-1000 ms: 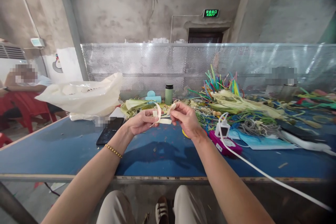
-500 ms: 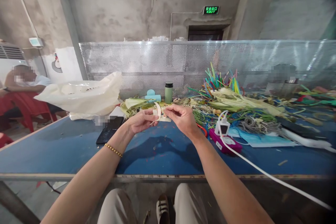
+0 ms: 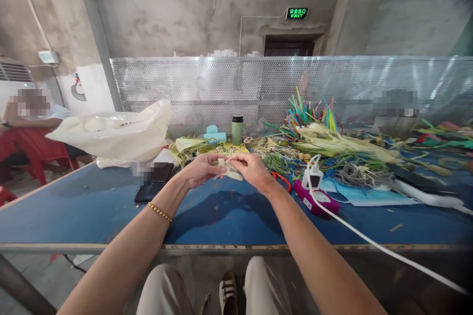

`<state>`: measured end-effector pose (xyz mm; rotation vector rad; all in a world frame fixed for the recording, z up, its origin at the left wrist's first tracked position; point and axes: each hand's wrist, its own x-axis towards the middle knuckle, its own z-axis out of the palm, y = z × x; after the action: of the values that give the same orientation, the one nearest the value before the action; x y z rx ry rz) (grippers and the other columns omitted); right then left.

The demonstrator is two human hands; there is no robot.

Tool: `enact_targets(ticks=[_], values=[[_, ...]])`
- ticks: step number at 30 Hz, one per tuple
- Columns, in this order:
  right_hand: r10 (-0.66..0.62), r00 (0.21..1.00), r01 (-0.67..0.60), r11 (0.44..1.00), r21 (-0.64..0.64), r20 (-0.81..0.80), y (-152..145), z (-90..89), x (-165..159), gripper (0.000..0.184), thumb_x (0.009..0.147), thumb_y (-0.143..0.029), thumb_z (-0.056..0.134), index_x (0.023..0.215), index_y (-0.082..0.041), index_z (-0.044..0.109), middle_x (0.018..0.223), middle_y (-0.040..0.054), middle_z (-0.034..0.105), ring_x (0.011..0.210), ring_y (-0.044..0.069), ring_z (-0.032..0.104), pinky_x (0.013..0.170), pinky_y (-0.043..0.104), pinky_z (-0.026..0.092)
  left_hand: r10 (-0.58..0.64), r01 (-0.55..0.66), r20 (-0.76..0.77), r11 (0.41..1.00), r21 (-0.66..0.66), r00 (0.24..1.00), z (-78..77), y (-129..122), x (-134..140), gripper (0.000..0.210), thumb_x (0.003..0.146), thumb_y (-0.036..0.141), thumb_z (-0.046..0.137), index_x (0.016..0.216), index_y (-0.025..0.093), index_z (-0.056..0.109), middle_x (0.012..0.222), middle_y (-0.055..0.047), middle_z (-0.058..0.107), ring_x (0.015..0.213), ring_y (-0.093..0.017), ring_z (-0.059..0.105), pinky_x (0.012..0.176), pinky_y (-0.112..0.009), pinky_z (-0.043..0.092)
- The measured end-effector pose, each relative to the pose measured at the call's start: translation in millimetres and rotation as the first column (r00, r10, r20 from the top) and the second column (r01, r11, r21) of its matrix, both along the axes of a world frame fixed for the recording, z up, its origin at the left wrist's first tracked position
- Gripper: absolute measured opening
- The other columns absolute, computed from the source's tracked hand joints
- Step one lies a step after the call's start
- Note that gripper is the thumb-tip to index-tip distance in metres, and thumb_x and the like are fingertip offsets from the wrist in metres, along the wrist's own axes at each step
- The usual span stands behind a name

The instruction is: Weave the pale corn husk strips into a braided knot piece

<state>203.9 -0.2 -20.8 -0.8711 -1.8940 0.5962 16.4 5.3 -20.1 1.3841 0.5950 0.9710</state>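
Note:
My left hand point(image 3: 204, 170) is closed, pinching a pale husk strip point(image 3: 234, 175) between thumb and fingers above the blue table point(image 3: 214, 229). From the other side my right hand point(image 3: 253, 169) pinches the same pale material, its fingertips close to those of the left. The strip looks folded or looped between the hands, and part of it hangs below the right fingers. Fingers cover its exact shape. Behind the hands lie corn husks point(image 3: 194, 144) and small plant scraps.
A black phone point(image 3: 153, 184) lies left, near a white plastic bag point(image 3: 111, 140). A green bottle point(image 3: 237, 130) stands behind. On the right are a purple power block point(image 3: 317, 200) with a white cable, a blue mask point(image 3: 380, 197), green strands and more husks point(image 3: 332, 140). A person sits far left.
My hands have come closer together, the right moving slightly left. The strip's curved end, which stood up between them, is now bent down between the fingers.

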Motion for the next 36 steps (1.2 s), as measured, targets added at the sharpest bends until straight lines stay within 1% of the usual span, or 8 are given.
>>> enact_targets(ticks=[5, 13, 16, 20, 25, 29, 33, 36], values=[[0.037, 0.999, -0.038, 0.996, -0.075, -0.010, -4.0, 1.6, -1.1, 0.019, 0.082, -0.029, 0.058, 0.078, -0.014, 0.068, 0.066, -0.0008, 0.056, 0.061, 0.011, 0.046, 0.058, 0.024, 0.035, -0.038, 0.041, -0.056, 0.998, 0.043, 0.998, 0.8, -3.3, -0.3, 0.051, 0.060, 0.015, 0.085, 0.107, 0.008, 0.067, 0.070, -0.001, 0.064, 0.059, -0.008, 0.057, 0.059, -0.023, 0.043], [0.117, 0.990, -0.114, 0.993, -0.038, 0.074, -0.4, -4.7, 0.3, 0.018, 0.084, -0.028, 0.057, 0.076, -0.015, 0.066, 0.066, -0.0010, 0.056, 0.060, 0.011, 0.047, 0.057, 0.024, 0.035, -0.097, 0.104, -0.128, 0.993, 0.057, 0.987, -6.3, 2.2, -2.7, 0.046, 0.062, 0.016, 0.084, 0.104, 0.011, 0.067, 0.072, 0.000, 0.063, 0.059, -0.009, 0.057, 0.061, -0.026, 0.046], [0.126, 0.989, -0.120, 0.989, -0.085, 0.075, -2.1, -4.6, -0.7, 0.015, 0.084, -0.028, 0.057, 0.082, -0.015, 0.064, 0.065, -0.0015, 0.056, 0.056, 0.010, 0.047, 0.053, 0.023, 0.035, -0.115, 0.127, -0.150, 0.990, 0.068, 0.982, -8.7, 4.4, -3.7, 0.043, 0.064, 0.016, 0.083, 0.103, 0.011, 0.067, 0.075, -0.002, 0.064, 0.061, -0.009, 0.057, 0.062, -0.026, 0.046], [0.130, 0.989, -0.122, 0.986, -0.114, 0.066, -7.0, -1.6, -3.2, 0.012, 0.084, -0.020, 0.055, 0.093, -0.015, 0.060, 0.077, 0.0017, 0.062, 0.058, 0.011, 0.053, 0.054, 0.023, 0.042, -0.156, 0.170, -0.166, 0.983, 0.070, 0.974, -8.2, 4.0, -3.8, 0.040, 0.064, 0.016, 0.083, 0.101, 0.011, 0.068, 0.083, -0.005, 0.065, 0.064, -0.009, 0.058, 0.062, -0.024, 0.046], [0.126, 0.980, -0.124, 0.992, -0.019, 0.151, -11.0, -0.5, -5.4, 0.018, 0.082, -0.011, 0.053, 0.097, -0.016, 0.060, 0.084, 0.0038, 0.066, 0.071, 0.013, 0.060, 0.063, 0.024, 0.046, -0.158, 0.168, -0.165, 0.984, 0.051, 0.974, -7.6, 3.4, -2.5, 0.033, 0.061, 0.016, 0.085, 0.090, 0.010, 0.070, 0.078, -0.005, 0.064, 0.063, -0.010, 0.057, 0.060, -0.025, 0.046], [0.042, 0.965, -0.070, 0.993, 0.099, 0.260, -11.4, -2.0, -6.9, 0.021, 0.080, -0.006, 0.052, 0.097, -0.016, 0.060, 0.085, 0.0048, 0.069, 0.072, 0.014, 0.061, 0.066, 0.025, 0.044, -0.135, 0.139, -0.158, 0.990, 0.014, 0.978, -9.7, 5.7, -3.2, 0.035, 0.058, 0.015, 0.086, 0.089, 0.009, 0.071, 0.077, -0.005, 0.065, 0.064, -0.010, 0.058, 0.060, -0.025, 0.046], [-0.012, 0.965, -0.037, 0.983, 0.182, 0.262, -8.2, -4.0, -6.2, 0.022, 0.084, -0.004, 0.046, 0.095, -0.016, 0.061, 0.081, 0.0049, 0.069, 0.073, 0.015, 0.062, 0.069, 0.026, 0.044, -0.113, 0.110, -0.178, 0.994, -0.025, 0.978, -8.9, 5.9, -4.5, 0.042, 0.059, 0.015, 0.086, 0.097, 0.010, 0.070, 0.075, -0.005, 0.066, 0.063, -0.011, 0.059, 0.063, -0.026, 0.047], [0.000, 0.968, -0.049, 0.980, 0.191, 0.250, -5.3, -5.3, -4.4, 0.019, 0.084, -0.007, 0.050, 0.095, -0.018, 0.060, 0.080, 0.0037, 0.068, 0.075, 0.015, 0.063, 0.070, 0.027, 0.045, -0.115, 0.111, -0.170, 0.993, -0.034, 0.979, -6.2, 4.3, -4.7, 0.039, 0.058, 0.014, 0.087, 0.093, 0.009, 0.070, 0.076, -0.005, 0.066, 0.062, -0.010, 0.058, 0.061, -0.024, 0.047]])
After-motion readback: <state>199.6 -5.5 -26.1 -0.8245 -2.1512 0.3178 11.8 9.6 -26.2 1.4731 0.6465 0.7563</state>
